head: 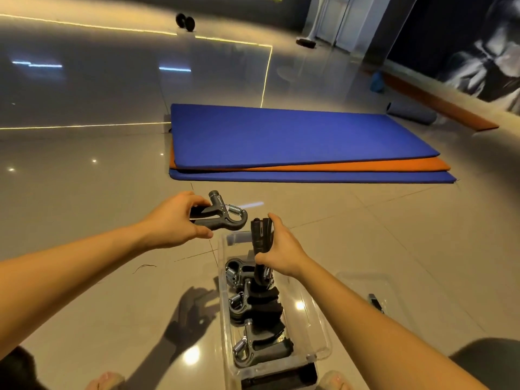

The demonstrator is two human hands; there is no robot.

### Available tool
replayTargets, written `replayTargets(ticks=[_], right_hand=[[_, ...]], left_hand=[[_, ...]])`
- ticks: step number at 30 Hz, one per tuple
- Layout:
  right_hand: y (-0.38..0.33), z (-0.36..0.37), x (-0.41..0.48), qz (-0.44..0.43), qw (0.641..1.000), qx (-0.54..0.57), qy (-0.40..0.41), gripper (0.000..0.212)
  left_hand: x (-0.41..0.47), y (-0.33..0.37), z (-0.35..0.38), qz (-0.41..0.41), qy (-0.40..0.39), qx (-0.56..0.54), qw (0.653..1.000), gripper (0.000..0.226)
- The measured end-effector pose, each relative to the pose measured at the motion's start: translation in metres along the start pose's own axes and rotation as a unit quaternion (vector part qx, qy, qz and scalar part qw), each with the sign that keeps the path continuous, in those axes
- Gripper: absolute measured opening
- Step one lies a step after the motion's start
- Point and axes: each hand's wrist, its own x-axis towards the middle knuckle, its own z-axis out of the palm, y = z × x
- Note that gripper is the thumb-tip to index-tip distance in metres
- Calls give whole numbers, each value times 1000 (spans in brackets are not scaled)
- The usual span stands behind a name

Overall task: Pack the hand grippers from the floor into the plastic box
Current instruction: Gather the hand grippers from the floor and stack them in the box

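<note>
Grippers fill the box (316,327); left hand (171,223) grips one gripper (222,216), right hand (284,250) grips another (261,235) above it.

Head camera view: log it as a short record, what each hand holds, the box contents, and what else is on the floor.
left hand: grips a hand gripper by its handles, above the floor
right hand: grips a second hand gripper upright over the plastic box
plastic box: clear, on the floor, several packed hand grippers inside
beyond: stacked blue and orange mats, a dumbbell far off
</note>
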Motion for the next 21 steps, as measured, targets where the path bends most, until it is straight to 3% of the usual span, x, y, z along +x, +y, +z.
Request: replayTargets(ticks=[5,10,16,21], right_hand=[[-2,8,10,0,996,90,3,106],[27,38,7,19,979,204,-13,113],[48,55,9,19,974,225,0,109],[59,65,13,34,965,259,6,93]], left_hand=[[5,9,-10,16,19,-8,1000,58],[9,12,-7,29,29,1,999,55],[7,4,8,-3,-4,34,999,61],[8,9,15,-3,-5,32,999,61]])
